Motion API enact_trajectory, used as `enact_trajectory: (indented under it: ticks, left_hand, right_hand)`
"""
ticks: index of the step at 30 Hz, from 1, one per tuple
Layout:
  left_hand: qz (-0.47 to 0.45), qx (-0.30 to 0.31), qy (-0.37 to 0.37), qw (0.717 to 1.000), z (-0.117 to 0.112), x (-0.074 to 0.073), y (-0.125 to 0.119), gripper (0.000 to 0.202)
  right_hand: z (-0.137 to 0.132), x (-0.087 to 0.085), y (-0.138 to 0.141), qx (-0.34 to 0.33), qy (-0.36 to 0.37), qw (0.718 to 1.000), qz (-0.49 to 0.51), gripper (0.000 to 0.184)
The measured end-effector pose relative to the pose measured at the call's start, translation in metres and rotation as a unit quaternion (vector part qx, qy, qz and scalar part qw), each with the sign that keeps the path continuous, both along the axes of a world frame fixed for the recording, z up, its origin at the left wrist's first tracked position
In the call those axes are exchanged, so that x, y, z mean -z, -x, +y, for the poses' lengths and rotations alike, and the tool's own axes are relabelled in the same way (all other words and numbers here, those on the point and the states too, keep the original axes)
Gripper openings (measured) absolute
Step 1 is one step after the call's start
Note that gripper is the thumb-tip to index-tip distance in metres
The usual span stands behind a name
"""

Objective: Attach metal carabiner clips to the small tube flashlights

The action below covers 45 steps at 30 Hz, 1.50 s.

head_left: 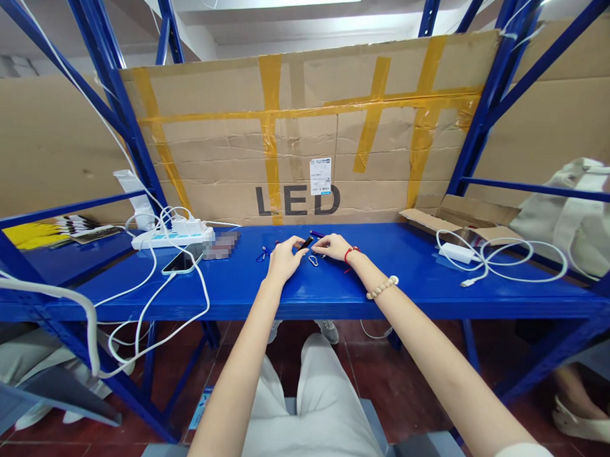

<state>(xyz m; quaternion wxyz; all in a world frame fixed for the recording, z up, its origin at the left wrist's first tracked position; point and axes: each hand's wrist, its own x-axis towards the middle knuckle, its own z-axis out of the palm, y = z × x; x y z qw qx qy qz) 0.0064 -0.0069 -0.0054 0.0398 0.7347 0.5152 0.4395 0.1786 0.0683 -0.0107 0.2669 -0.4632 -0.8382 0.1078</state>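
My left hand [285, 257] is closed around a small black rod-like object [307, 242], which sticks out past its fingertips. Close beside it, my right hand [332, 246] has its thumb and fingers drawn together in a pinch; whatever they hold is too small to make out. Just below the fingertips a silver carabiner [313, 260] lies on the blue tabletop [237, 284]. A blue carabiner [260, 256] rests left of my left hand. Behind the hands is a dark blue-purple cylindrical piece [316, 234].
On the left stand a white power strip [172, 238] and a phone [183, 259] with cables looping over the table edge. To the right are an open cardboard box [457, 216] and a white charger [456, 252] with a coiled cable. Cardboard [207, 158] walls the back.
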Motion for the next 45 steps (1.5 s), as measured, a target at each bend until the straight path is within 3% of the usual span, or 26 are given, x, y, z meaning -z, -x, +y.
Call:
enact_trajectory:
  ticks: [28,37,45]
  left_hand:
    - [0.002,0.006,-0.007,1.000,0.0008,0.0012,0.0006,0.016]
    - [-0.001,0.009,-0.016,1.000,0.0017,0.0025,0.0009,0.016]
    - [-0.001,0.011,-0.010,1.000,0.0024,0.0022,0.0013,0.016]
  right_hand:
    - [-0.0006,-0.0009,-0.0010,-0.005,-0.002,1.000,-0.003,0.017]
    - [-0.0013,-0.0002,-0.0010,0.008,-0.005,1.000,0.004,0.027]
    - [-0.0007,-0.0009,0.0004,0.005,-0.007,1.000,-0.009,0.018]
